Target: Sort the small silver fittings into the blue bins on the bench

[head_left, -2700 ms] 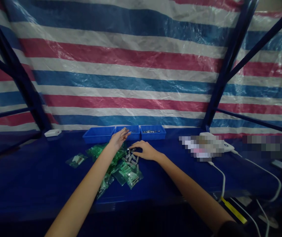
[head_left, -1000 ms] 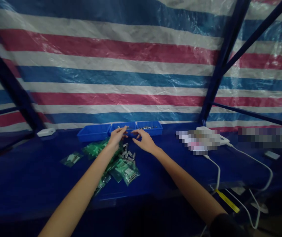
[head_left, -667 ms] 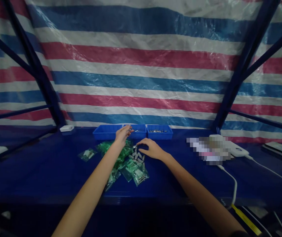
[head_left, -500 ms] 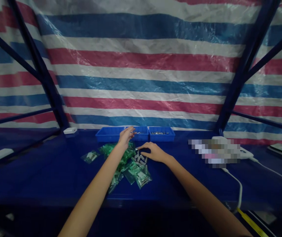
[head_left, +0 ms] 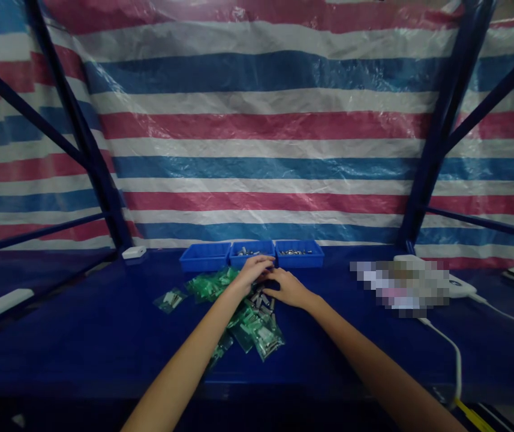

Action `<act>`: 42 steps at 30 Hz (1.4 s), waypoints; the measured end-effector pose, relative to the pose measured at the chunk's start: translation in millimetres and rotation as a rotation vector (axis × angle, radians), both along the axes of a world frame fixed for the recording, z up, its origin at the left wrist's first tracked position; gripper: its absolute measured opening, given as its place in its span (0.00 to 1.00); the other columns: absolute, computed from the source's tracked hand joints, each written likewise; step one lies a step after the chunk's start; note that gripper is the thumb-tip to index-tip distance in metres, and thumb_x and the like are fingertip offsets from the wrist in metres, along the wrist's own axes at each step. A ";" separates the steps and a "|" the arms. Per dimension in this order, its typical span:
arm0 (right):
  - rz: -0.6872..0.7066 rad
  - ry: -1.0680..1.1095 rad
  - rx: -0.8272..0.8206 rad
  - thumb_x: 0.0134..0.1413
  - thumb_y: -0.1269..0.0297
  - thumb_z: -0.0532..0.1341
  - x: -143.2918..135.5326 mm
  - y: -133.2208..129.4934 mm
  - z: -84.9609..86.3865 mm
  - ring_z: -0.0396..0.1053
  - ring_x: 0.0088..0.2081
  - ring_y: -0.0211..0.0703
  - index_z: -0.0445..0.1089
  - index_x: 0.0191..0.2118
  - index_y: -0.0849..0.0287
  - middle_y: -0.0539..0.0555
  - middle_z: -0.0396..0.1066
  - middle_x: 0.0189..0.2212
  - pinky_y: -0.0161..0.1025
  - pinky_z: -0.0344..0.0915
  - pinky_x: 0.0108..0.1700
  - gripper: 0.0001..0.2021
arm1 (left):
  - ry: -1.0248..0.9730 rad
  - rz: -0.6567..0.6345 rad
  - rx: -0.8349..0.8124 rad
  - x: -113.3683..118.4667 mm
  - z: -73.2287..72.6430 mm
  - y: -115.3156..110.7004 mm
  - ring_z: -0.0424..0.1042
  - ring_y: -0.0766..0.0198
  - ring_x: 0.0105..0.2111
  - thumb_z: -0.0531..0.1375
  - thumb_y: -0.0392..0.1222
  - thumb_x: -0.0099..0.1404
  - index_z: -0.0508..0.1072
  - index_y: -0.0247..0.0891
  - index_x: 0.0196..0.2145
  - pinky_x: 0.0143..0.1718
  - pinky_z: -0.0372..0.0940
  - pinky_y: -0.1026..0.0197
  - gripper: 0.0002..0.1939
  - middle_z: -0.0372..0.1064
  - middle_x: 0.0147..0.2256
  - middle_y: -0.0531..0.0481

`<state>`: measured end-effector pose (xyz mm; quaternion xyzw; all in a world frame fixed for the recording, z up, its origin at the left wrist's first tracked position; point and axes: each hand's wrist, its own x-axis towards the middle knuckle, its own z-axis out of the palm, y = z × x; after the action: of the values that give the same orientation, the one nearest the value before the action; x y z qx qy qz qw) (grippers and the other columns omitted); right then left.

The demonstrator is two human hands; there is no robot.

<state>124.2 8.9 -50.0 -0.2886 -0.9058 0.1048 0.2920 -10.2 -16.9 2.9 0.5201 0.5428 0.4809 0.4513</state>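
Note:
My left hand (head_left: 253,273) and my right hand (head_left: 285,287) meet over a small pile of metal pieces (head_left: 263,303) on the blue table. Their fingertips are close together, bent inward, and whatever lies between them is too small to make out. Left of the pile are green plastic bags (head_left: 209,285). Nearer to me lie clear bags with metal parts (head_left: 268,339). A single small bag (head_left: 170,300) rests apart on the left. Just behind my hands stands the middle blue bin (head_left: 241,259), which holds small metal parts.
The left blue bin (head_left: 203,258) shows no parts; the right blue bin (head_left: 299,256) holds metal pieces. A white device (head_left: 461,288) with a cable (head_left: 457,354) sits at the right beside a blurred patch. White boxes (head_left: 134,252) lie at the left. Blue posts frame the table.
My left hand has come down from the middle bin to my right hand, above the metal pieces. The whole view has shifted slightly.

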 end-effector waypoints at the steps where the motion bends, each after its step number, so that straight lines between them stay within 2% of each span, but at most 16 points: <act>1: -0.018 -0.006 -0.003 0.51 0.62 0.61 0.1 0.1 0.8 0.65 0.47 0.46 0.71 0.41 0.52 0.54 0.70 0.44 0.45 0.59 0.47 0.10 | 0.002 0.012 0.010 1.2 0.3 -0.8 0.68 0.68 0.27 0.58 0.36 0.51 0.75 0.34 0.36 0.27 0.58 0.67 0.13 0.73 0.30 0.48; 5: -0.089 -0.024 -0.013 0.51 0.60 0.61 1.4 -1.6 5.6 0.68 0.42 0.44 0.73 0.36 0.54 0.53 0.72 0.38 0.41 0.60 0.44 0.08 | 0.034 0.090 0.033 0.9 0.6 1.2 0.68 0.67 0.27 0.58 0.36 0.51 0.76 0.35 0.35 0.30 0.59 0.66 0.13 0.73 0.31 0.48; 9: -0.216 0.008 0.008 0.51 0.61 0.60 4.2 -5.3 12.7 0.68 0.41 0.43 0.72 0.35 0.54 0.53 0.72 0.38 0.39 0.59 0.41 0.07 | 0.047 0.159 0.046 -1.5 0.1 5.2 0.67 0.67 0.28 0.58 0.36 0.51 0.76 0.35 0.35 0.30 0.59 0.65 0.13 0.73 0.32 0.47; 12: -0.310 0.120 -0.015 0.52 0.62 0.59 5.4 -7.3 19.6 0.68 0.36 0.40 0.71 0.36 0.55 0.52 0.72 0.35 0.37 0.59 0.38 0.07 | 0.050 0.190 0.067 -1.5 0.3 5.8 0.67 0.66 0.29 0.58 0.38 0.51 0.76 0.35 0.36 0.30 0.58 0.65 0.13 0.73 0.35 0.46; 16: -0.352 0.384 -0.054 0.54 0.59 0.56 3.0 -7.8 25.4 0.66 0.30 0.37 0.70 0.36 0.56 0.50 0.71 0.32 0.35 0.59 0.34 0.09 | 0.082 0.193 0.050 -2.1 -0.2 6.9 0.66 0.65 0.29 0.58 0.45 0.54 0.76 0.34 0.36 0.28 0.56 0.65 0.15 0.73 0.34 0.45; 22: -0.288 0.630 -0.020 0.54 0.56 0.55 -0.9 -4.9 25.1 0.64 0.29 0.37 0.70 0.35 0.58 0.51 0.68 0.30 0.34 0.59 0.31 0.12 | 0.041 -0.031 -0.031 -5.2 -3.9 8.5 0.63 0.69 0.22 0.56 0.58 0.55 0.75 0.31 0.35 0.23 0.51 0.66 0.24 0.72 0.27 0.47; 27: -0.235 0.621 -0.003 0.56 0.57 0.54 0.4 -2.7 23.6 0.64 0.31 0.38 0.70 0.38 0.57 0.52 0.67 0.31 0.35 0.60 0.34 0.12 | -0.024 -0.271 -0.142 -1.1 -8.5 7.1 0.64 0.70 0.19 0.56 0.62 0.53 0.75 0.30 0.32 0.21 0.48 0.66 0.28 0.71 0.23 0.46; 29: -0.218 0.612 -0.009 0.56 0.58 0.53 0.9 -2.0 23.1 0.64 0.32 0.39 0.70 0.38 0.57 0.52 0.67 0.33 0.36 0.60 0.36 0.12 | -0.077 -0.308 -0.168 0.7 -9.4 7.5 0.64 0.70 0.19 0.56 0.61 0.54 0.75 0.30 0.31 0.21 0.49 0.66 0.27 0.71 0.23 0.46; 37: -0.233 0.628 -0.028 0.57 0.59 0.53 0.6 -0.4 23.0 0.64 0.33 0.39 0.69 0.41 0.57 0.54 0.67 0.36 0.36 0.61 0.35 0.12 | -0.270 -0.113 -0.150 0.4 -3.5 7.2 0.66 0.72 0.19 0.59 0.51 0.57 0.74 0.33 0.34 0.21 0.53 0.68 0.17 0.70 0.23 0.50; 42: -0.209 0.523 -0.045 0.57 0.63 0.53 1.8 3.2 17.2 0.64 0.31 0.38 0.67 0.45 0.57 0.54 0.67 0.37 0.36 0.62 0.37 0.12 | -0.325 0.069 -0.091 -2.7 -2.8 8.9 0.68 0.71 0.20 0.61 0.45 0.56 0.73 0.33 0.32 0.20 0.54 0.69 0.11 0.70 0.24 0.51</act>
<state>125.9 12.1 -32.9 -0.3502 -0.7624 0.1652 0.5185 -12.9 -8.0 0.1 0.3953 0.5014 0.5490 0.5393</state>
